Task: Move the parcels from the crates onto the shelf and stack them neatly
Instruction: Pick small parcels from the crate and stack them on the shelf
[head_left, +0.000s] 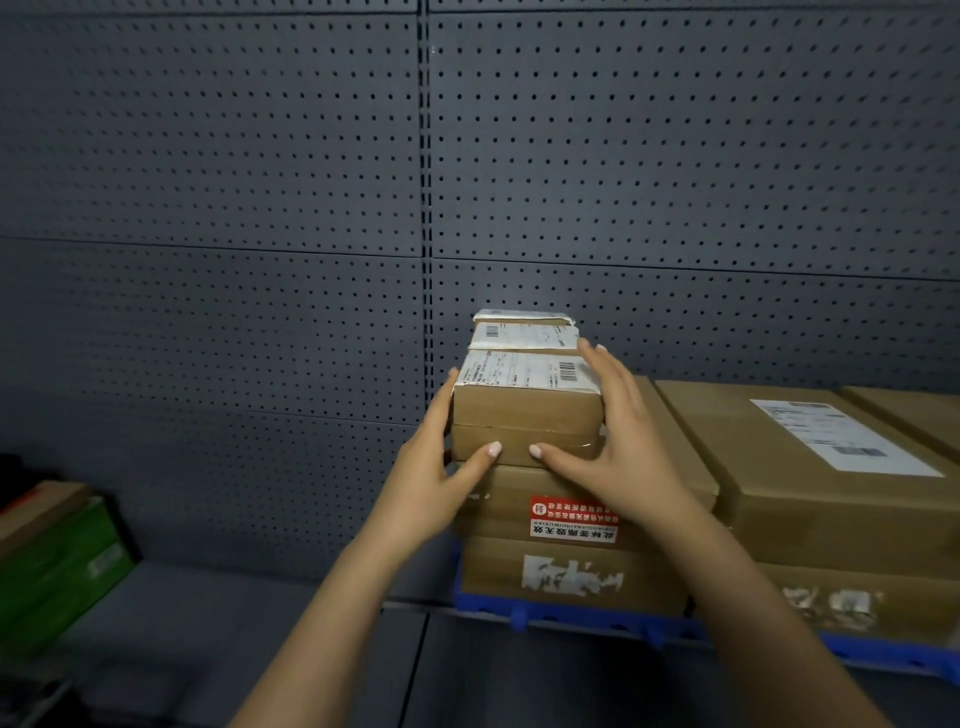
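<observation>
Left hand (436, 467) and right hand (618, 447), fingers straight, press small parcel (524, 410) between them atop stack (566, 577); larger parcels (831, 499) shelved beyond right hand; crates unseen, remainder unknown

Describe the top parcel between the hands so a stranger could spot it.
Before the grey pegboard, a blue tray holds brown boxes; look to its leftmost stack. At the top, between the left hand and right hand, sits the parcel: small, frontmost, a white barcode label across its top, unlike the plain box beneath.
</observation>
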